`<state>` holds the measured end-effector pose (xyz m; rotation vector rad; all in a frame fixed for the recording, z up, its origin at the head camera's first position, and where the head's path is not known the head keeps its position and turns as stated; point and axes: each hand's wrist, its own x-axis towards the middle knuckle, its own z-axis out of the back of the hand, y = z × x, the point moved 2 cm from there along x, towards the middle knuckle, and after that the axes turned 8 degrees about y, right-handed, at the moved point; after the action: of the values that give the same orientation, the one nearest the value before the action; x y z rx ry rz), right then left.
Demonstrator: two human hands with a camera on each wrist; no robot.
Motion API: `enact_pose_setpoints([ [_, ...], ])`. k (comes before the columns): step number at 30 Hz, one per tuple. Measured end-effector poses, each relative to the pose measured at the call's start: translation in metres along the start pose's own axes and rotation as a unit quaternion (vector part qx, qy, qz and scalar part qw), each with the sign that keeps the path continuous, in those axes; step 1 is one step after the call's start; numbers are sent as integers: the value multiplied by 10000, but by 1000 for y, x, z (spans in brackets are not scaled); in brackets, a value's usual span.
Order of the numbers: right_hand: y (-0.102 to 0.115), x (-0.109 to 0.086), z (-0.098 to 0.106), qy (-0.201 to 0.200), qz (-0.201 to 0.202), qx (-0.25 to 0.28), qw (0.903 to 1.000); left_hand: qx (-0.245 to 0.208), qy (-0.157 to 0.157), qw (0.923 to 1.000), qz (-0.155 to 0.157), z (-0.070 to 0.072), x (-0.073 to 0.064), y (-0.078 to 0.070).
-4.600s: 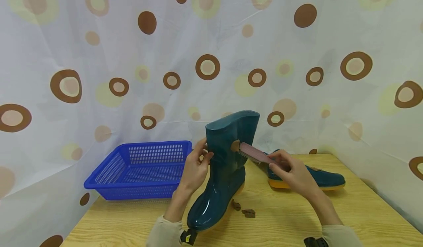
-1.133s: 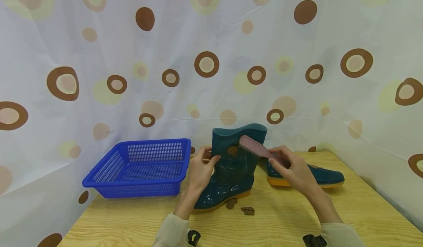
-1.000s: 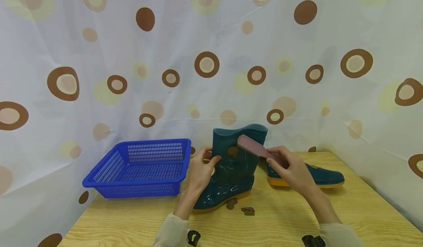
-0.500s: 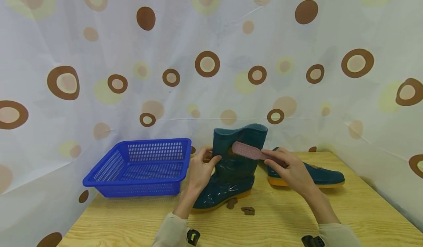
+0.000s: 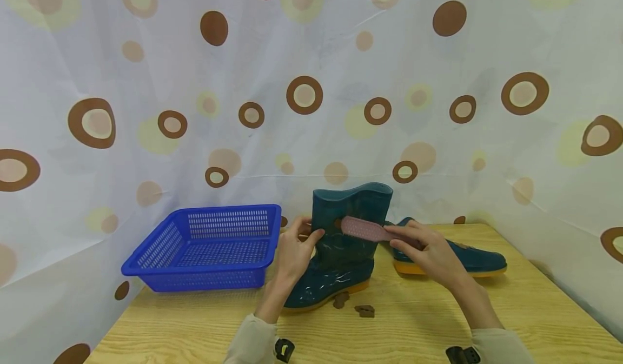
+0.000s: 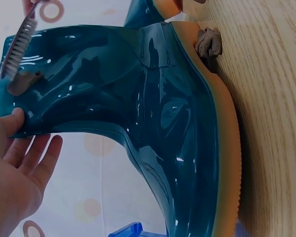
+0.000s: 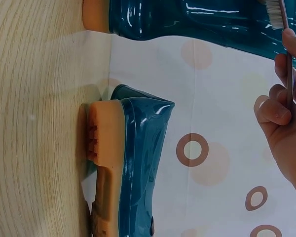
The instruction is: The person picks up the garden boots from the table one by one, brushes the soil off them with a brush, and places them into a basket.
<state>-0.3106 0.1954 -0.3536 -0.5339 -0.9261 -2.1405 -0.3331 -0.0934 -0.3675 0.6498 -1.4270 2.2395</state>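
A dark teal rubber boot with an orange sole stands upright on the wooden table, toe pointing left. My left hand grips the edge of its shaft, thumb on the near face and fingers behind. In my right hand is the handle of a pink brush, pinched between thumb and fingers. The bristles face the shaft beside a brown patch that looks like mud; the left wrist view shows them close together. In the head view the brush covers part of that patch.
A second teal boot lies behind my right hand, with a brown patch on it. Two brown clumps lie by the standing boot's sole. At the left is a blue plastic basket. A dotted curtain hangs behind the table.
The boot, earlier tilted with its toe towards me, now stands upright. Over the last second the brush has moved down and left across the shaft. My left hand has kept its grip.
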Motion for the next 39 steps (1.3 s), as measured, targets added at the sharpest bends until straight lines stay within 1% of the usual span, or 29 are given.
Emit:
enact_pose_setpoints([
  [9, 1, -1, 1, 211, -127, -72, 9997, -44, -43, 10000, -52, 0, 1, 2],
  [14, 1, -2, 3, 305, 4, -149, 9994, -100, -29, 9999, -5, 0, 1, 3],
  [19, 2, -1, 5, 154, 208, -237, 9994, -61, -16, 10000, 44, 0, 0, 2],
  [25, 2, -1, 5, -89, 59, 147, 9998, 32, -1, 9999, 143, 1, 0, 1],
  [28, 3, 0, 6, -229, 82, 97, 9997, 130, 47, 9997, 185, 1, 0, 1],
  [30, 3, 1, 5, -255, 129, -1, 9996, 192, 74, 9996, 183, 0, 0, 1],
  [33, 3, 2, 2, -169, 125, -98, 9997, 210, 99, 9996, 150, 1, 1, 1],
  [39, 5, 3, -1, 131, -133, -143, 9997, 118, 106, 9998, 106, 1, 2, 1],
])
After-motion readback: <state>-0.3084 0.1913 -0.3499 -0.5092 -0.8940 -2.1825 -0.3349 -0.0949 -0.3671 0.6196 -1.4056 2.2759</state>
